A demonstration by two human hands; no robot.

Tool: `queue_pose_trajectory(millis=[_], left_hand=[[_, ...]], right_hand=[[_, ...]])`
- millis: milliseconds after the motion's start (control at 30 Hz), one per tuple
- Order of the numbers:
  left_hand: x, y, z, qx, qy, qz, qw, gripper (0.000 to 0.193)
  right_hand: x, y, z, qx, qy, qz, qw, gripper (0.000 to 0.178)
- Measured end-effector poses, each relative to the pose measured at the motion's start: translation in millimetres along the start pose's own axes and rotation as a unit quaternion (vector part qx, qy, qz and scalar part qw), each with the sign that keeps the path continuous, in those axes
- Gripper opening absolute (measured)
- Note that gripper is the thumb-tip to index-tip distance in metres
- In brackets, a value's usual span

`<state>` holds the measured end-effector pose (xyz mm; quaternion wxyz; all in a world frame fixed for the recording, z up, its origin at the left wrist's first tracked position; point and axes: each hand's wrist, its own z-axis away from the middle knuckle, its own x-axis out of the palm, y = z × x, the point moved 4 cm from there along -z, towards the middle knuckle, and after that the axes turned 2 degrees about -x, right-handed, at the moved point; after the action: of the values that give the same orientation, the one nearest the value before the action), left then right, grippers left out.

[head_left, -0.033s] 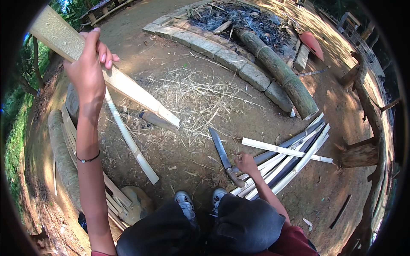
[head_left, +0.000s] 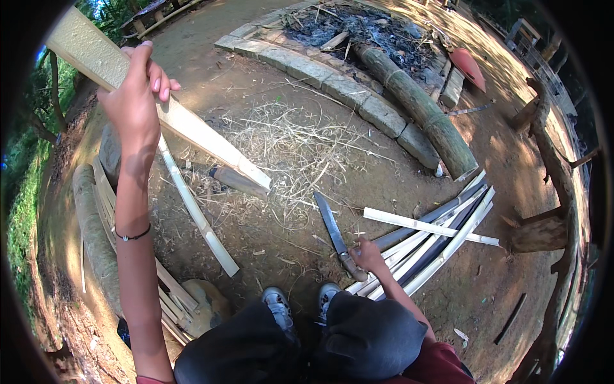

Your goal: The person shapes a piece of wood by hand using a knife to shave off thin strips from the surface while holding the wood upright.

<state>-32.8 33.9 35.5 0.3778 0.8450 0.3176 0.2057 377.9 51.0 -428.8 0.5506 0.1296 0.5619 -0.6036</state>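
"What's farthest left?"

"The left hand, beyond the knife and well to its left, fingers closed around a slat. The slat slants toward the knife's tip, its near end apart from it."

"Holding it well means what?"

"A firm grip, I'd say, with fingertips off the edges, which may be sharp."

"Next along?"

"A curved strip, left of the knife, then shavings beyond its tip."

"And the right hand?"

"Just right of the knife's handle, fingers curled; I can't tell whether they touch or grip it. Fingers kept to the handle would be safest."

"Farther right?"

"A bundle of strips, right of the knife, with a pale strip across it. Those could snag the knuckles."
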Motion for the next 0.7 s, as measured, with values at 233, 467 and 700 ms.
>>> queue_pose_trajectory(millis=[233,467,700], left_hand=[[3.1,-26.8,-10.8,0.004,0.037,0.001,0.999,0.015],[-34.6,-18.8,-10.7,-0.001,0.095,-0.037,0.995,0.015],[-48.8,-36.5,-7.8,-0.003,0.101,-0.034,0.994,0.019]], right_hand=[[65.1,20.4,49.8,-0.022,0.015,0.071,0.997,0.065],[58.6,-6.9,30.7,0.01,0.03,-0.029,0.999,0.082],[7.7,-26.8,16.6,-0.029,0.042,-0.138,0.989,0.065]])
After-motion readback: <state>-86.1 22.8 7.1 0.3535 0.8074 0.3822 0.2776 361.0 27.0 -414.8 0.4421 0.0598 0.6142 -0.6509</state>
